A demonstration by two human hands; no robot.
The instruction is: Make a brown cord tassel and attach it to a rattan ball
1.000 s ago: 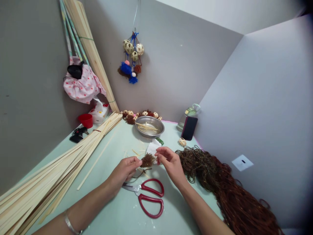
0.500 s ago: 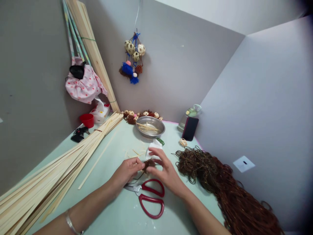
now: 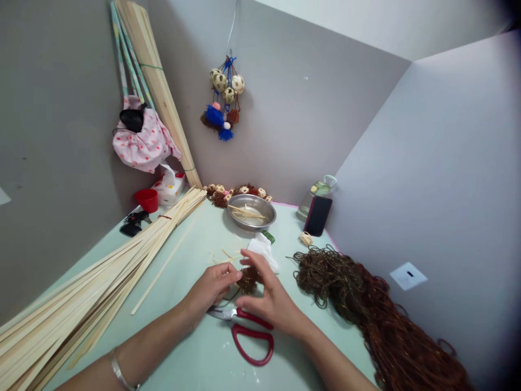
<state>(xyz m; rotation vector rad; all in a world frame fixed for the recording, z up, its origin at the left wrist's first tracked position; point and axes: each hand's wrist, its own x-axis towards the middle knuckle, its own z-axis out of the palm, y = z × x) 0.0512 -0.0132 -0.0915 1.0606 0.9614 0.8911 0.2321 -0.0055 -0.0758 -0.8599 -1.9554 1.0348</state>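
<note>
Between my hands is a small brown yarn tassel (image 3: 248,280), its strands fluffed out towards the right. My left hand (image 3: 215,283) pinches it at its left end with thumb and fingertips. Around its right side my right hand (image 3: 272,296) is spread, thumb and fingers apart; whether it touches the strands I cannot tell. Red-handled scissors (image 3: 253,343) lie on the table just below, blades pointing left, partly covered by my right hand. A white tissue (image 3: 262,248) lies behind my right fingers.
Long pale bamboo strips (image 3: 109,266) cover the table's left side. A metal bowl (image 3: 251,213) holding thin strips stands at the back. Brown yarn (image 3: 391,320) is heaped on the right, near a phone (image 3: 318,216) and a small woven ball (image 3: 305,238).
My right hand has shifted left and down over the tassel, now covering part of the upper scissor handle. More of the tissue shows. My left hand keeps its pinch.
</note>
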